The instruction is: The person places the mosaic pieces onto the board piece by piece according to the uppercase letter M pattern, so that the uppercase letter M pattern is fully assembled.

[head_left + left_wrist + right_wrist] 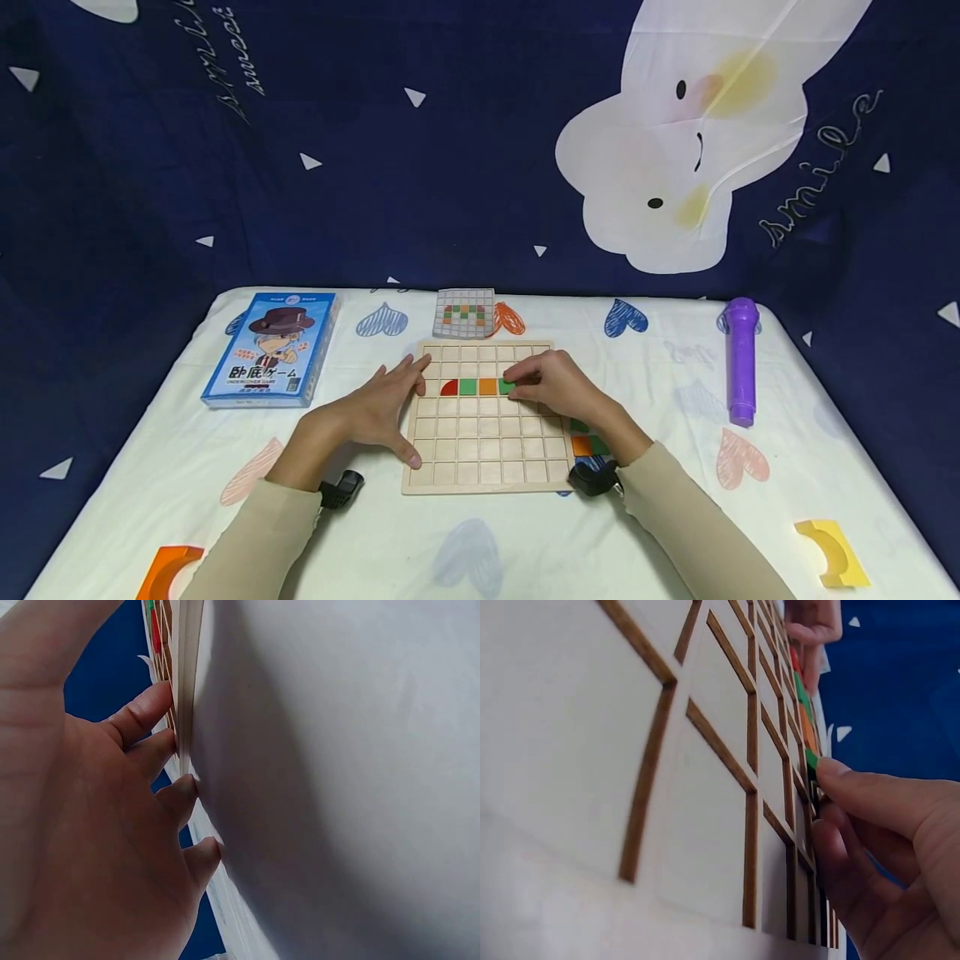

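Observation:
A wooden grid board (491, 450) lies on the cloth in front of the person. One of its rows holds a red quarter-round tile (450, 387), a green square tile (468, 387) and an orange square tile (489, 387), side by side. At the right end of this row the right hand (558, 387) pinches another green tile (811, 759) between thumb and fingers, down at the grid. The left hand (378, 406) rests along the board's left edge with fingers spread, its thumb near the lower left corner and fingertips at the upper left side.
Behind the board lies a pattern card (464, 313) printed with a coloured grid. More tiles (583, 446) sit partly hidden under the right wrist. A blue game box (272, 350) stands left, a purple tube (742, 362) right. Orange (168, 571) and yellow (834, 552) arch blocks lie at the front.

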`<act>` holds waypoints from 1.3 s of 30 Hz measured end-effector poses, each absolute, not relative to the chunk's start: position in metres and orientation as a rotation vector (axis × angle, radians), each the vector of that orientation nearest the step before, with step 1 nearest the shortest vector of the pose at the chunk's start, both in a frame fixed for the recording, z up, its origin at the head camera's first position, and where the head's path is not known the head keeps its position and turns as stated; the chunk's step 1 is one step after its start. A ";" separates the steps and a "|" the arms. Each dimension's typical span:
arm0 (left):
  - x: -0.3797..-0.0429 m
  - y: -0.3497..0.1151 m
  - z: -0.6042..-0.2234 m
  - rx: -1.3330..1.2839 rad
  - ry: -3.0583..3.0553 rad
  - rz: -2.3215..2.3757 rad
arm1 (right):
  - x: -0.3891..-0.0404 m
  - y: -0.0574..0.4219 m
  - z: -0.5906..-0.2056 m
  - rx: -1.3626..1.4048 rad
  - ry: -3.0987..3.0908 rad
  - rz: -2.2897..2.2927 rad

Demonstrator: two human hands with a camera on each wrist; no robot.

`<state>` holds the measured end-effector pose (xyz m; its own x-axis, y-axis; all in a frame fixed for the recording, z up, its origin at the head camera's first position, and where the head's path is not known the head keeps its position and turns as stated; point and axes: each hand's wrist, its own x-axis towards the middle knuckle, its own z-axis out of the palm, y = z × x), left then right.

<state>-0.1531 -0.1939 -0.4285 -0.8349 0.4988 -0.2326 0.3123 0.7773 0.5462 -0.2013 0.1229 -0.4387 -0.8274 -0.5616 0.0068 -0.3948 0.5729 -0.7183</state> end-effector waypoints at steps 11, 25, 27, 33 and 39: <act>-0.153 -0.193 -0.428 0.623 2.609 0.713 | -0.199 0.119 -0.436 -0.767 2.609 -1.075; -0.153 -0.193 -0.426 0.640 2.603 0.733 | -0.202 0.117 -0.439 -0.770 2.649 -1.033; -0.153 -0.193 -0.427 0.639 2.604 0.731 | -0.202 0.117 -0.439 -0.775 2.648 -1.033; -0.153 -0.194 -0.427 0.634 2.598 0.735 | -0.202 0.117 -0.438 -0.770 2.644 -1.036; -0.154 -0.192 -0.426 0.631 2.593 0.737 | -0.202 0.118 -0.438 -0.771 2.637 -1.040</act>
<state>-0.1543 -0.1923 -0.4261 -0.8308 0.5094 -0.2241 0.3153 0.7626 0.5648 -0.2020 0.1177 -0.4382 -0.8430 -0.5379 0.0019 -0.3944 0.6156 -0.6823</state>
